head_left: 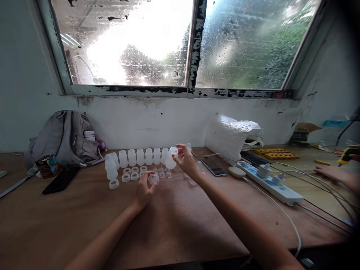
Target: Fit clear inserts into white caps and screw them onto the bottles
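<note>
Frosted bottle (170, 162) at right end of the bottle row (140, 157), right hand (185, 162) grip pinching its upper part. Left hand (144, 190) grip has a clear round part (153, 178) by the edge, near the rings (134, 175) on the bench (168, 228). Phone (213, 166) and power strip (271, 184) further right; backpack (66, 137) far left.

A broad brown table (168, 232) carries a row of frosted bottles (149, 156) toward its back, with pale rings (126, 177) lying just in front. To their left are a grey backpack (63, 137), a small carton (46, 167) and a flat black object (62, 180); to their right, a silvery bag (229, 138), a phone (213, 166), a round white disc (236, 172) and a white power strip (285, 194).
</note>
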The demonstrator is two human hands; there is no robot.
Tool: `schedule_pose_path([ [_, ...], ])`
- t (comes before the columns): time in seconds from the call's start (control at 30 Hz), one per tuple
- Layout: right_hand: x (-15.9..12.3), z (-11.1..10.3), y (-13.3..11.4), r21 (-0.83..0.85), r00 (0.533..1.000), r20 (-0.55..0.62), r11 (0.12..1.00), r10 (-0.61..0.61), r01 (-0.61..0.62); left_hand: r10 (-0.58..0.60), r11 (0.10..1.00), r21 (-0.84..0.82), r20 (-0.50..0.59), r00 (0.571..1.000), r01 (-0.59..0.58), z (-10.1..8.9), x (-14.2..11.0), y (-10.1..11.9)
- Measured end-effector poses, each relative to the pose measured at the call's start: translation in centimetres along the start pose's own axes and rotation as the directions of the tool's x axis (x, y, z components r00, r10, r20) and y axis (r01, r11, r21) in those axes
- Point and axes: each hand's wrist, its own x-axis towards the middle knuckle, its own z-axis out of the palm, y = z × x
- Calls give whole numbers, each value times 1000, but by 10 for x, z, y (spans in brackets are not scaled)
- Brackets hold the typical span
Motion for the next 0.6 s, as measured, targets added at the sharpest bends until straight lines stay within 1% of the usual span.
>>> schedule_pose_path([
  [0.1,-35,12,-12,120,996,88,992,35,-45,-58,994,-91,-28,998,55,-1,2,1],
  [0.17,-55,22,-17,181,990,143,983,14,-40,-76,985,-158,-34,997,69,-2,3,5],
  [0.23,-67,29,-22,233,982,187,972,-23,-22,-88,976,-205,-36,996,78,-3,3,11],
  [0.33,-73,33,-28,310,977,212,950,-38,-31,-100,969,-232,-36,994,89,-7,3,22],
  [0.43,-75,33,-34,384,972,234,922,-39,-56,-85,967,-243,-14,996,79,-10,2,30],
  [0.5,-77,35,-37,427,967,247,902,-60,-54,-68,972,-225,19,998,70,-10,2,29],
  [0.6,-81,38,-41,468,966,247,883,-78,-48,-19,988,-152,57,998,28,-7,1,24],
])
